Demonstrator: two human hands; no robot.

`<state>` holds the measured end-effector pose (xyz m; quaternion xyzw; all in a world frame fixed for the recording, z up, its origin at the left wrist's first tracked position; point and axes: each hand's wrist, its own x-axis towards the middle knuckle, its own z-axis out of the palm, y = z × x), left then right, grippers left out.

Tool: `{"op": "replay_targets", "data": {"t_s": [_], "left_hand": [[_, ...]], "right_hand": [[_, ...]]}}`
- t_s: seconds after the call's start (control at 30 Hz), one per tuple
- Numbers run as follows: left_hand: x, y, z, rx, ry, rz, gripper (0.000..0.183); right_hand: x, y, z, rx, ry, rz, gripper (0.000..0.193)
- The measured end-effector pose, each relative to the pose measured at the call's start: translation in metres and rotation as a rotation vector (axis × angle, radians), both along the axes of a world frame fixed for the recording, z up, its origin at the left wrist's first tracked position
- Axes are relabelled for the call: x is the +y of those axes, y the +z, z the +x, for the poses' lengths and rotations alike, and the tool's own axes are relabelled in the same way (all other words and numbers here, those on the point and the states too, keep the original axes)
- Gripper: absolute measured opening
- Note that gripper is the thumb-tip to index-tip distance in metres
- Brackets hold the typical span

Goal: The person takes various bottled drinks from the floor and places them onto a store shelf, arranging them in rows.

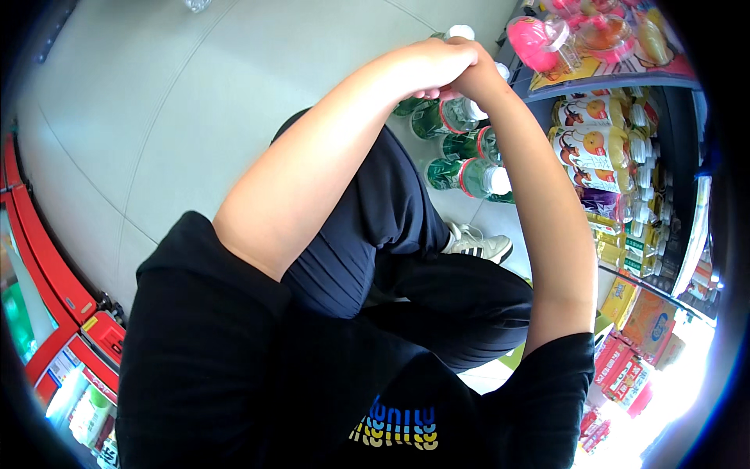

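Note:
My left hand [441, 59] and my right hand [478, 74] meet at the upper middle, overlapping at the fingers. A few fingertips, curled in, peek out below the left wrist. Both hands look closed; what lies between them, if anything, is hidden. Under and beside them stand several green-labelled clear bottles with white caps. The nearest bottle [457, 176] has a red band near its top, and another bottle [444, 119] stands just below my fingers. A white cap [461, 32] shows just beyond my hands.
To the right, a shelf [601, 84] carries pink plastic containers [539, 43] on top and juice bottles [594, 146] below. Boxed packages [625, 375] are stacked nearer. A red-framed cooler [58, 289] stands at left. My bent legs and white shoe [480, 244] are below the hands.

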<state>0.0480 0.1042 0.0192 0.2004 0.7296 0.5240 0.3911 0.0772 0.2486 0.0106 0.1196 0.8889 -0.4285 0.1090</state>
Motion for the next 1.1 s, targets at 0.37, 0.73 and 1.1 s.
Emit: {"op": "replay_targets", "data": {"t_s": [0.37, 0.73, 1.1], "left_hand": [[-0.004, 0.018, 0.026, 0.092, 0.07, 0.052, 0.059], [0.017, 0.016, 0.043, 0.103, 0.059, 0.22, 0.014], [0.026, 0.016, 0.059, 0.248, -0.068, 0.126, 0.012]], "right_hand": [[0.025, 0.042, 0.053, 0.302, -0.132, 0.092, 0.035], [0.146, 0.095, 0.168, 0.464, -0.648, -0.229, 0.016], [0.271, 0.172, 0.148, 0.245, -0.731, 0.572, 0.037]]}}
